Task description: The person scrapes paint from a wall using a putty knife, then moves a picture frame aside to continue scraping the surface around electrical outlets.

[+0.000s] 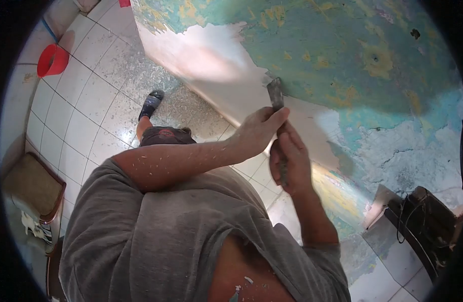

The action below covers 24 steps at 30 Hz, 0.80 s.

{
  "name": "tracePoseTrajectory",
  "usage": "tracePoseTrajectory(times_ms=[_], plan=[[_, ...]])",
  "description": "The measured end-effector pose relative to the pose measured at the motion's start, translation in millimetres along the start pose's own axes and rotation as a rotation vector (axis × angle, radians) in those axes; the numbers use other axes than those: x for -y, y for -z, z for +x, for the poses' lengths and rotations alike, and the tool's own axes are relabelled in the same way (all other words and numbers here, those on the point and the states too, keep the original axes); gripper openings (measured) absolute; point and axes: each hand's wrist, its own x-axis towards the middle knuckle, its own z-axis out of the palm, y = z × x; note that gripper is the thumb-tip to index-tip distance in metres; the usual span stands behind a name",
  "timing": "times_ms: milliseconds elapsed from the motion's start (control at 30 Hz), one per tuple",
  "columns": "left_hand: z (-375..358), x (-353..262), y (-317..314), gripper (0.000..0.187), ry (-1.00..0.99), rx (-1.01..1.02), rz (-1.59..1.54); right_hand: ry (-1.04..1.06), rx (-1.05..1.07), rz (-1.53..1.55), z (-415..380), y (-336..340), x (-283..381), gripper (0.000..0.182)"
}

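Observation:
A scraper with a flat metal blade is held by both my hands against the wall. Its blade tip meets the border between green, patchy paint and a bare whitish area. My left hand is closed on the scraper just behind the blade, thumb lying along it. Lower down, my right hand is wrapped around the handle, which is mostly hidden by the fingers. Small pale flakes cling to my left forearm and to my body.
Paint chips litter the tiled floor along the wall's base. A red bucket stands at the far left, above a cushioned chair. Dark furniture with a cable is at the lower right. One slippered foot shows near the chips.

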Motion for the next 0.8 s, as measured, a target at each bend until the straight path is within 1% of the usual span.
tracePoseTrajectory(times_ms=[33, 67, 100, 133, 167, 267, 300, 333, 400, 433, 533, 600, 633, 667, 733, 767, 800], plan=[[-1, 1, 3, 0.066, 0.002, -0.014, 0.026, 0.012, 0.050, -0.038, 1, 1, -9, 0.054], [-6, 4, 3, 0.065, 0.016, -0.018, 0.055, 0.015, 0.052, -0.030, 3, 1, -9, 0.054], [-10, 11, -5, 0.065, 0.032, -0.010, 0.055, -0.014, 0.043, 0.042, -2, 3, -7, 0.054], [-8, 14, -11, 0.064, 0.016, -0.009, -0.027, -0.024, 0.041, 0.110, -4, 5, -2, 0.053], [-4, 15, -15, 0.063, -0.006, -0.006, -0.108, -0.007, 0.025, 0.068, -14, 5, 7, 0.052], [-13, 13, -28, 0.063, 0.031, 0.061, -0.104, 0.024, 0.048, 0.064, -33, 15, 11, 0.051], [-14, 1, -23, 0.064, 0.008, 0.020, -0.159, 0.024, 0.020, -0.014, -21, 11, 12, 0.051], [3, 2, -7, 0.067, 0.003, 0.028, -0.059, 0.018, 0.014, -0.011, -9, 9, 5, 0.051], [3, 8, -1, 0.068, 0.015, -0.090, -0.121, 0.028, 0.085, -0.008, 19, 5, -6, 0.053], [0, 9, 1, 0.068, 0.016, -0.092, -0.116, 0.008, 0.081, -0.008, 23, 1, -6, 0.053], [-10, 8, 3, 0.068, 0.053, -0.069, -0.107, -0.032, 0.083, -0.016, 3, 3, 3, 0.053], [-21, 6, -11, 0.067, 0.045, 0.050, -0.111, -0.003, 0.069, 0.002, -21, 8, 1, 0.052], [-17, 13, -18, 0.065, 0.035, 0.054, -0.180, 0.024, 0.056, 0.018, -26, 9, 2, 0.052], [-10, 15, -13, 0.065, 0.030, 0.047, -0.186, 0.024, 0.063, 0.010, -16, 7, 3, 0.052], [4, 7, 2, 0.064, 0.033, -0.016, -0.091, 0.001, 0.056, 0.016, 13, 0, -2, 0.053], [14, 25, 10, 0.064, 0.036, -0.087, -0.171, -0.024, 0.080, 0.028, 30, -2, -7, 0.054], [14, 22, 20, 0.065, 0.042, -0.092, -0.131, -0.023, 0.086, 0.026, 31, -4, -7, 0.054]])
